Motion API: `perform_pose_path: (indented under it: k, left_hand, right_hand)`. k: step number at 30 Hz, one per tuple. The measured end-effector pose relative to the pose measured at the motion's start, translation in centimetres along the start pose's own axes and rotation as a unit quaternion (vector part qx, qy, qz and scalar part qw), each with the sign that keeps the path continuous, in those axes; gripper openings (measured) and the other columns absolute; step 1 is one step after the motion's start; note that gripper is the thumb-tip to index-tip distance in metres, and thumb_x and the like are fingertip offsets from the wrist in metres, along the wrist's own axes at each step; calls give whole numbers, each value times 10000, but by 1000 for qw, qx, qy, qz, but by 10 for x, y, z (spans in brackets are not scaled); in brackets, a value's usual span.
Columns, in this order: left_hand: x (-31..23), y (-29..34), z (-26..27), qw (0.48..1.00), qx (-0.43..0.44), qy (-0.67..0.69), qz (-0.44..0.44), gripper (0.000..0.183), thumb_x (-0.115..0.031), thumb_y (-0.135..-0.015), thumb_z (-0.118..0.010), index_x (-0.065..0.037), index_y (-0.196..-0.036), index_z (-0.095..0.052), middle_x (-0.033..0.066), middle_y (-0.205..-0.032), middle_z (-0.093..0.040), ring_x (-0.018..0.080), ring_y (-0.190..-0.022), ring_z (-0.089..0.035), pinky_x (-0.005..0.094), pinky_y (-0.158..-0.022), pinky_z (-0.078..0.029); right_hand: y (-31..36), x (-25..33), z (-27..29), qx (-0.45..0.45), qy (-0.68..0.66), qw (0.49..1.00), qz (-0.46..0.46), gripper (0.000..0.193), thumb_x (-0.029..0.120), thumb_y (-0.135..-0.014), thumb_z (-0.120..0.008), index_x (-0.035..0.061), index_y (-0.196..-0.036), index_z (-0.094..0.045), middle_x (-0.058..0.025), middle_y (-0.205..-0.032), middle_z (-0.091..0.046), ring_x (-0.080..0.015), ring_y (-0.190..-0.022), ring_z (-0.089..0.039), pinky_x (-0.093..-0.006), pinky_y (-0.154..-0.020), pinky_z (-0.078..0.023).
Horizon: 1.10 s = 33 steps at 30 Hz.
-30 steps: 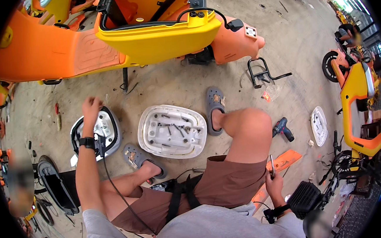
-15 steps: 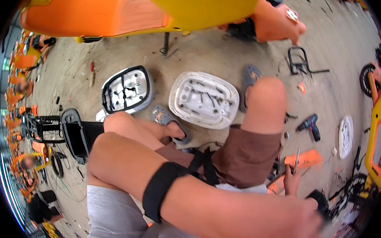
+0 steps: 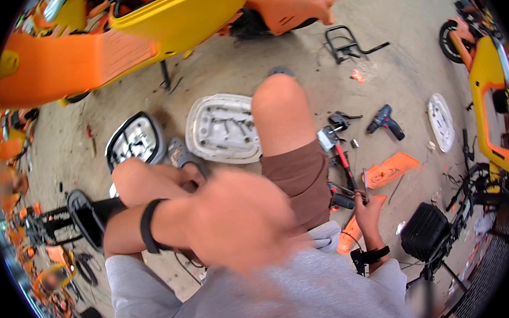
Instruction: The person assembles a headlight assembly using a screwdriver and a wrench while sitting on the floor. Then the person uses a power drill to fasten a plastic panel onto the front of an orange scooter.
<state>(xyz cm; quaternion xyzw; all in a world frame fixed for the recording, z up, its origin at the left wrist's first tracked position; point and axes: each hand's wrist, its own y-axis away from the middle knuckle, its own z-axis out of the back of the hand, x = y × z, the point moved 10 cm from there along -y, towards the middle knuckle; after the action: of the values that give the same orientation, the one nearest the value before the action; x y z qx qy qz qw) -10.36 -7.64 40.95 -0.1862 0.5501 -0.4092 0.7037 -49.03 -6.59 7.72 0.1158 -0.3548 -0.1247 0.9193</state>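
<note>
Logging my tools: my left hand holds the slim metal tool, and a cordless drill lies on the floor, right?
Not quite: the head view shows your right hand holding the slim metal tool; a cordless drill does lie on the floor.

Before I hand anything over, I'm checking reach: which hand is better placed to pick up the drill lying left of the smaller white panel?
Probably the right hand: it is nearer the drill, though it holds a slim metal tool. The left hand, farther away, is too blurred to show a grip.
</note>
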Motion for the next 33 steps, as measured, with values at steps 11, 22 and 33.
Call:
perform_pose_path:
  k: [11, 22, 33]
  left_hand:
    - [162, 128, 176, 785, -455, 104, 407, 272, -122, -963, -651, -122, -787, -444, -12, -619, -462, 111, -503, -469, 251, -480, -365]
    - [163, 130, 189, 761, -499, 147, 387, 188, -166, -948, -675, -99, -839, -536, -1, -660, -498, 126, -521, -491, 281, -495, -393]
    - [153, 136, 200, 774, -476, 83, 409, 219, -181, -951, -669, -3, -1079, -659, 11, -721, -596, 92, -562, -550, 241, -506, -453]
  right_hand:
    - [3, 17, 7, -45, 56, 997, 25, 248, 204, -949, -658, -26, -1007, -731, -126, -743, -695, -159, -620, -614, -317, -604, -473]
    - [-14, 68, -15, -21, 173, 982, 78, 261, 249, -931, -652, 3, -978, -724, -206, -799, -705, -381, -758, -700, -456, -682, -532]
    - [-32, 62, -29, 34, 182, 972, 145, 379, 307, -887, -655, -56, -988, -690, -256, -851, -705, -443, -827, -687, -458, -705, -523]
